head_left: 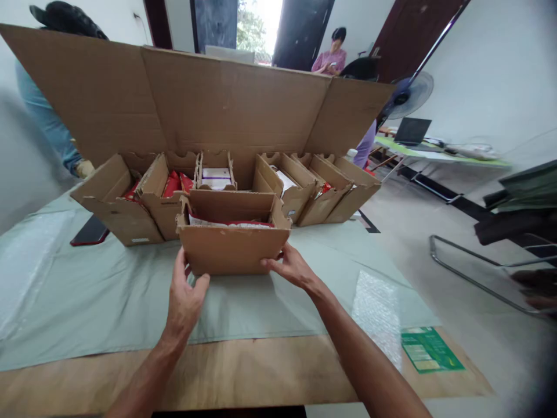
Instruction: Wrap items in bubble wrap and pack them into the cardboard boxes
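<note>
As left hand [185, 296] and right hand [290, 268] grip the box [232, 248] at its lower corners, keep it level. Contents look loose; mind the row [119, 212] behind.

one head-worn camera looks forward and down, close over the left hand [185, 296], right hand [291, 270] and table [243, 377].

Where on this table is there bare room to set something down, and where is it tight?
Free: green cloth left of the left hand, below the phone; wooden strip along the near edge. Tight: the box row behind the held box.
</note>
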The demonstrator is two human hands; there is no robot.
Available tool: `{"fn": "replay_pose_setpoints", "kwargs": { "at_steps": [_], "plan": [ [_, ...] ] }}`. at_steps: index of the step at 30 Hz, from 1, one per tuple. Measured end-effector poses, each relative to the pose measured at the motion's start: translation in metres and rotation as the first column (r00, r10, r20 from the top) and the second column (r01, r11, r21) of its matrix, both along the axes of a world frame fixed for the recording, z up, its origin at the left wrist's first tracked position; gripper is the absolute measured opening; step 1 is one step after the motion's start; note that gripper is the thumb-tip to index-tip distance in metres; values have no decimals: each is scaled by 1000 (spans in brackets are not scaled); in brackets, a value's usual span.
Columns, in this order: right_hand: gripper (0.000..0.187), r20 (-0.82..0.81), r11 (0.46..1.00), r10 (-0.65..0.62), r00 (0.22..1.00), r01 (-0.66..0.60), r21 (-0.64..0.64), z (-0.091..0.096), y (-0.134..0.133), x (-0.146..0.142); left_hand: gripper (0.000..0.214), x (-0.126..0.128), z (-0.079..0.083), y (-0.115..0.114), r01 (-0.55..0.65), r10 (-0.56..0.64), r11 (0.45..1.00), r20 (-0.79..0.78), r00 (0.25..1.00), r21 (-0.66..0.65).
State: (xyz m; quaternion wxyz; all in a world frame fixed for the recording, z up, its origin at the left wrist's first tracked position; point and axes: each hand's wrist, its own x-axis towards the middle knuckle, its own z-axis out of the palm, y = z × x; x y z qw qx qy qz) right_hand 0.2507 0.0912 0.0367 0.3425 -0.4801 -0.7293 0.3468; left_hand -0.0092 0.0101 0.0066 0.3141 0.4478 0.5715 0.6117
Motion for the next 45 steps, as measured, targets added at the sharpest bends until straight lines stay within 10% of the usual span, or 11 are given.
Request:
{"fn": "replay_pose_setpoints", "kwargs": {
  "at_steps": [5, 12, 19, 22, 27, 32, 39, 45],
  "plan": [
    [61, -15, 999, -33, 999, 34, 20, -13, 8, -10, 87, -9, 0, 23, 82, -81, 997, -33, 996, 16],
    [49, 141, 944, -272, 952, 235, 233, -18, -85, 56, 91, -15, -11, 1, 57, -70, 992, -118, 991, -114],
    [38, 461, 755, -654, 600, 558, 345, -49, -178, 162, 92, -16, -28, -31, 116, -137, 961, -68, 988, -250],
    [38, 528, 785, -616, 585, 508, 353, -61, -200, 141, 83, -11, -27, -45, 138, -196, 928, -138, 971, -346],
    [47, 461, 915, -402, 791, 327, 237, -46, -219, 42, 56, 19, -4, -69, 192, -322, 913, -345, 882, -361],
    [39, 238, 975, -106, 965, 53, 217, -23, -218, 5, 44, 36, 16, -85, 379, -496, 866, -464, 734, -327],
    [33, 333, 898, -410, 849, 313, 308, -37, -154, 59, 45, 14, 6, -101, 312, -437, 899, -572, 693, -309],
    [8, 281, 918, -372, 885, 304, 256, -37, -134, 44, 29, 25, -13, -110, 332, -442, 896, -654, 613, -295]
  ]
}}
